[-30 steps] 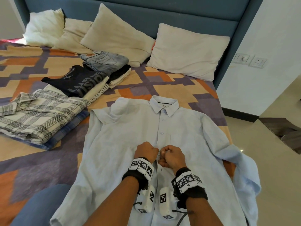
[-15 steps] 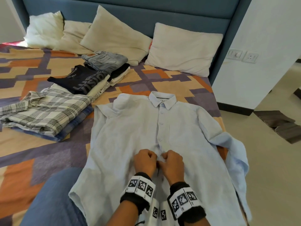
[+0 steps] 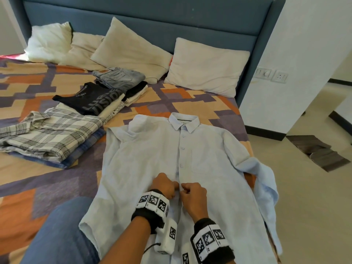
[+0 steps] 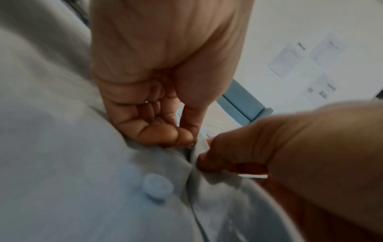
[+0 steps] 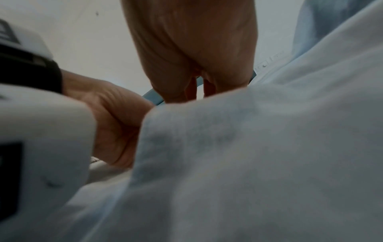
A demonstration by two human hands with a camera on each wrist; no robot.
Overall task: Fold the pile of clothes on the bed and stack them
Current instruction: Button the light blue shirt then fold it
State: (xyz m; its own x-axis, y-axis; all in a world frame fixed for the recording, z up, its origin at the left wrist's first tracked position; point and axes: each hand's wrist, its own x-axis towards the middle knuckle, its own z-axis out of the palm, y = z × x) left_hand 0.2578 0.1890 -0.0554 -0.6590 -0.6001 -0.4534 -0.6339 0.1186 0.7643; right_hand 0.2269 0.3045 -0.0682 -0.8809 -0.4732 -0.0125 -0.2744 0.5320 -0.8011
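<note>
flat on the patterned bedspread (image 3: 200, 100) a pale blue shirt (image 3: 144, 161) was laid front up, collar toward the pillows (image 3: 205, 67), its placket buttoned down to the middle and one sleeve hanging over the bed's right edge. at the placket's lower part the left hand (image 3: 165, 186) and the right hand (image 3: 194, 195) were set close together, knuckles nearly touching. the left hand's fingers (image 4: 165, 134) were curled and pinched against the thumb on the cloth at the placket edge, while the right hand's fingers (image 4: 232, 157) were folded round the opposite edge of the fabric; a loose blue button (image 4: 158, 188) was seen just below them in the left wrist view. whether a button was caught between the fingertips could not be told. in the right wrist view the hands were mostly hidden behind a blurred fold of the shirt. a denim-clad knee (image 3: 61, 233) was rested on the bed beside the shirt's lower left corner. further left, well apart from the shirt, a folded plaid shirt (image 3: 51, 134) was stacked on a blue garment, a folded black t-shirt (image 3: 93, 100) with grey lettering lay beyond it on pale garments, and folded grey jeans (image 3: 120, 77) topped a small pile near the pillows.
</note>
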